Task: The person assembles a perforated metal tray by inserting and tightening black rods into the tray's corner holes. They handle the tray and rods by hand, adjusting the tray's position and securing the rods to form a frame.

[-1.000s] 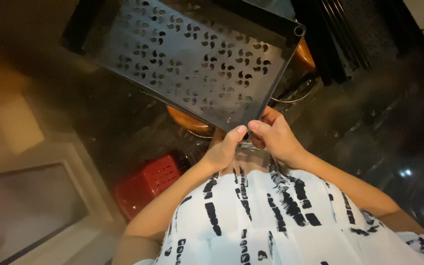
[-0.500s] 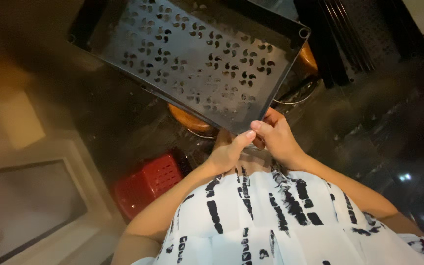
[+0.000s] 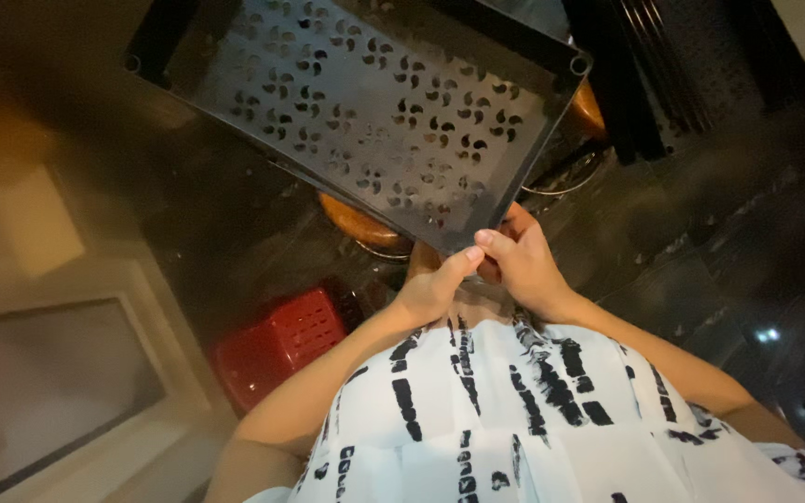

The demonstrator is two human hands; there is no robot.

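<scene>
Your left hand (image 3: pixel 432 287) and right hand (image 3: pixel 519 265) meet at the near corner of a black perforated tray (image 3: pixel 365 112), and the fingers of both are closed on that corner — thumbs pressed on top of the edge, the rest curled underneath. The tray is held up in the air, tilted, stretching away from you toward the upper left, its flat face dotted with pinwheel-shaped cut-outs and a round socket at each visible corner. Beneath it lies a dark glossy desk (image 3: pixel 682 242), where an orange round-bottomed vessel (image 3: pixel 356 224) shows under the tray's near edge. A red perforated basket (image 3: pixel 277 340) sits lower down to your left, well apart from the tray. Your white top (image 3: pixel 514 419) with black dashes fills the bottom of the view.
</scene>
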